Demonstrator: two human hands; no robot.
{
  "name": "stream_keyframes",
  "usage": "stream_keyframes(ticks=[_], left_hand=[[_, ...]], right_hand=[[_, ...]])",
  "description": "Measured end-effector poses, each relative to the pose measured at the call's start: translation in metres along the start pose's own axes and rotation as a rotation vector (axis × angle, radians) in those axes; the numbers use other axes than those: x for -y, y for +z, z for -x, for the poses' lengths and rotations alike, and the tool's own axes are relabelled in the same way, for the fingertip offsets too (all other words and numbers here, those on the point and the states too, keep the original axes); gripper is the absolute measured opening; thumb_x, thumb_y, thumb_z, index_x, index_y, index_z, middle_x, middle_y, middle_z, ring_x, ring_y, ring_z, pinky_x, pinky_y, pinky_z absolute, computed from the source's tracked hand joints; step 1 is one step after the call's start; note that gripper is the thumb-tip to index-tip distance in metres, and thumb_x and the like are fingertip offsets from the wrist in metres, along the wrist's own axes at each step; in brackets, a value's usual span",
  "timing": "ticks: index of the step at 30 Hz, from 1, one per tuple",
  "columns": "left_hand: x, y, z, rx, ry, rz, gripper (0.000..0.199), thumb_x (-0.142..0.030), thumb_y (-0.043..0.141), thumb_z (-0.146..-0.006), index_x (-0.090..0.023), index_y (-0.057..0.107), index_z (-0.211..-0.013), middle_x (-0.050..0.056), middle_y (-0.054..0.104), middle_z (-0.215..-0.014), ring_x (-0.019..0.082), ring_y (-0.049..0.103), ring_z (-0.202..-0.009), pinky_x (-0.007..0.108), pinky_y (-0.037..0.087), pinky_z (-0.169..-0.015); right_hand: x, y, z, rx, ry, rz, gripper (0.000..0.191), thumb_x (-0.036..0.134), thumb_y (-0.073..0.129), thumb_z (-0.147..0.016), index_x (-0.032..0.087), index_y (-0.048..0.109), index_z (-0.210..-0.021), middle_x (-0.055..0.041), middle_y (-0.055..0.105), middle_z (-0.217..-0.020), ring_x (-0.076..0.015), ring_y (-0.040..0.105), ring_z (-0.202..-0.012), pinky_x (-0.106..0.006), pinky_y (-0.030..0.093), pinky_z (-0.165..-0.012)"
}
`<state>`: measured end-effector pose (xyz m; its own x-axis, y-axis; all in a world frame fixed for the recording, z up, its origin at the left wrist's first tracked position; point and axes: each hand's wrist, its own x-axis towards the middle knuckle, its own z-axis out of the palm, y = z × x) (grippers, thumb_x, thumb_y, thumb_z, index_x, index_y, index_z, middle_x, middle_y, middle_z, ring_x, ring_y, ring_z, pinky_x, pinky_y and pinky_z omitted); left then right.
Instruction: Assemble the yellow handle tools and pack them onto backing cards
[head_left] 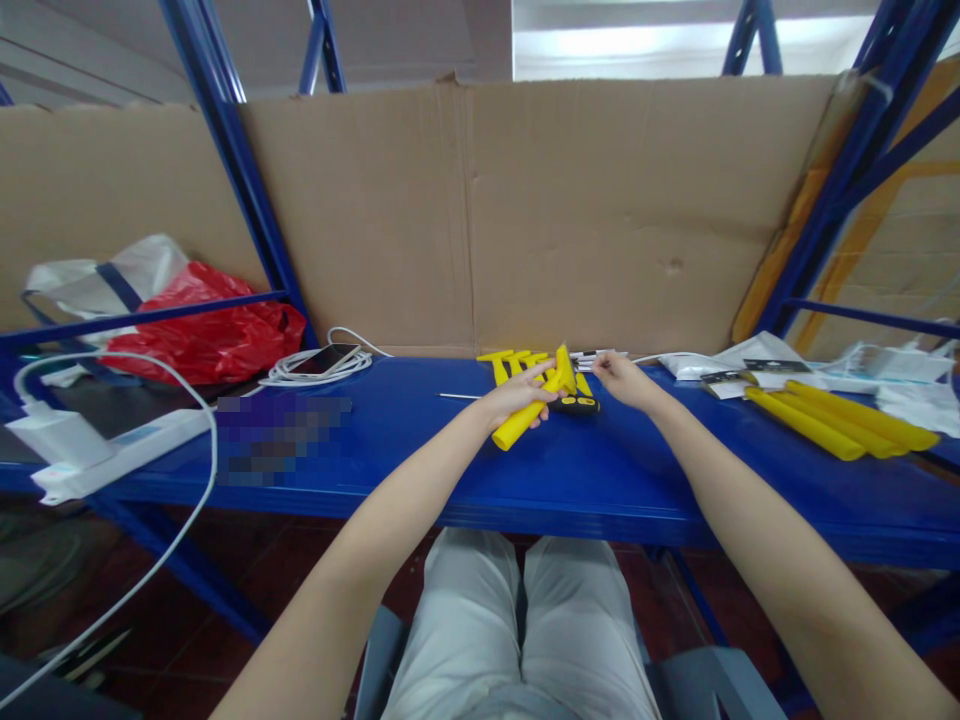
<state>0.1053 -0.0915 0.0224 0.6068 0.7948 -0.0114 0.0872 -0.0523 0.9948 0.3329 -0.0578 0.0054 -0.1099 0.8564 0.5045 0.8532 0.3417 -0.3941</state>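
My left hand (517, 393) is wrapped round a yellow plastic tool (517, 425), whose thick handle points toward me and whose wider head rises beyond my fingers. My right hand (616, 374) has its fingers pinched together just right of the tool's head, close to some small pale pieces (586, 360); what it holds, if anything, is too small to name. Behind my left hand lie several yellow parts (499, 364). A black and yellow object (577, 404) rests between my hands. The thin metal shaft (457, 396) of something sticks out left of my left hand.
Several long yellow pieces (840, 425) and small black-topped packets (780, 368) lie right on the blue table (420, 470). At left are a white power strip (142, 450), a coiled cable (319, 368), a phone and a red bag (217, 325). Cardboard (600, 210) stands behind.
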Motion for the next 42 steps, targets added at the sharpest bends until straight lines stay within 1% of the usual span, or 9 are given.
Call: stream_keyframes(ticks=[6,13,20,23,25,28,30,36,42], left_hand=[[0.003,-0.001,-0.003,0.052,0.012,-0.009,0.08,-0.003,0.054,-0.08,-0.032,0.024,-0.148,0.005,0.062,-0.103,0.004,0.054,-0.045,0.018,0.045,-0.042],[0.003,0.0,-0.001,0.049,0.019,-0.034,0.08,-0.004,0.055,-0.08,-0.032,0.024,-0.148,0.005,0.062,-0.102,0.004,0.054,-0.045,0.018,0.047,-0.042],[0.002,0.001,0.001,0.054,0.023,-0.051,0.081,-0.003,0.056,-0.079,-0.033,0.025,-0.148,0.005,0.063,-0.105,0.004,0.054,-0.045,0.018,0.048,-0.042],[0.002,0.0,0.001,0.066,0.039,-0.028,0.08,-0.003,0.055,-0.08,-0.034,0.025,-0.148,0.005,0.063,-0.102,0.004,0.054,-0.046,0.018,0.047,-0.043],[0.001,-0.001,0.001,0.07,0.05,-0.003,0.08,-0.003,0.054,-0.08,-0.033,0.024,-0.148,0.004,0.063,-0.1,0.004,0.054,-0.046,0.017,0.046,-0.042],[0.0,-0.002,0.002,0.078,0.062,0.026,0.081,-0.003,0.054,-0.08,-0.031,0.022,-0.149,0.004,0.062,-0.097,0.005,0.054,-0.045,0.018,0.044,-0.04],[0.0,-0.002,0.002,0.085,0.067,0.036,0.081,-0.002,0.054,-0.079,-0.031,0.022,-0.149,0.003,0.062,-0.095,0.005,0.054,-0.044,0.018,0.042,-0.038],[0.001,-0.004,0.001,0.105,0.064,0.038,0.08,-0.002,0.054,-0.079,-0.032,0.025,-0.148,0.002,0.062,-0.092,0.005,0.053,-0.044,0.018,0.045,-0.042],[0.001,-0.007,0.001,0.117,0.067,0.016,0.081,-0.002,0.056,-0.078,-0.032,0.025,-0.147,0.003,0.063,-0.094,0.006,0.056,-0.045,0.02,0.049,-0.044]], right_hand=[[0.017,0.004,-0.001,-0.079,-0.249,-0.226,0.01,0.025,0.049,-0.083,0.021,0.049,-0.074,-0.0047,0.055,-0.081,-0.0182,0.053,-0.08,-0.032,0.045,-0.076],[0.021,0.002,0.002,-0.074,-0.319,-0.303,0.012,0.029,0.052,-0.08,0.022,0.051,-0.071,-0.004,0.052,-0.078,-0.0183,0.052,-0.078,-0.034,0.046,-0.076],[0.023,0.005,0.003,-0.108,-0.255,-0.356,0.018,0.037,0.057,-0.078,0.021,0.053,-0.073,-0.0052,0.054,-0.084,-0.0175,0.053,-0.078,-0.035,0.047,-0.075],[0.022,0.009,0.003,-0.138,-0.174,-0.425,0.027,0.045,0.061,-0.076,0.02,0.052,-0.084,-0.0062,0.056,-0.092,-0.0166,0.054,-0.076,-0.035,0.049,-0.072],[0.021,0.012,0.003,-0.16,-0.124,-0.462,0.037,0.05,0.063,-0.074,0.02,0.051,-0.094,-0.0087,0.057,-0.102,-0.0172,0.056,-0.078,-0.035,0.05,-0.071],[0.02,0.013,0.003,-0.184,-0.089,-0.474,0.049,0.054,0.064,-0.071,0.021,0.049,-0.104,-0.0121,0.056,-0.116,-0.02,0.059,-0.087,-0.037,0.051,-0.074],[0.02,0.014,0.003,-0.163,-0.077,-0.48,0.051,0.056,0.063,-0.072,0.021,0.05,-0.106,-0.0129,0.056,-0.119,-0.0219,0.059,-0.092,-0.04,0.051,-0.079],[0.024,0.014,0.006,-0.109,-0.084,-0.488,0.046,0.059,0.059,-0.075,0.021,0.055,-0.1,-0.0112,0.062,-0.112,-0.0239,0.058,-0.103,-0.045,0.046,-0.093],[0.033,0.009,0.01,-0.063,-0.084,-0.535,0.045,0.062,0.059,-0.074,0.02,0.059,-0.093,-0.0087,0.067,-0.101,-0.0226,0.06,-0.095,-0.043,0.046,-0.091]])
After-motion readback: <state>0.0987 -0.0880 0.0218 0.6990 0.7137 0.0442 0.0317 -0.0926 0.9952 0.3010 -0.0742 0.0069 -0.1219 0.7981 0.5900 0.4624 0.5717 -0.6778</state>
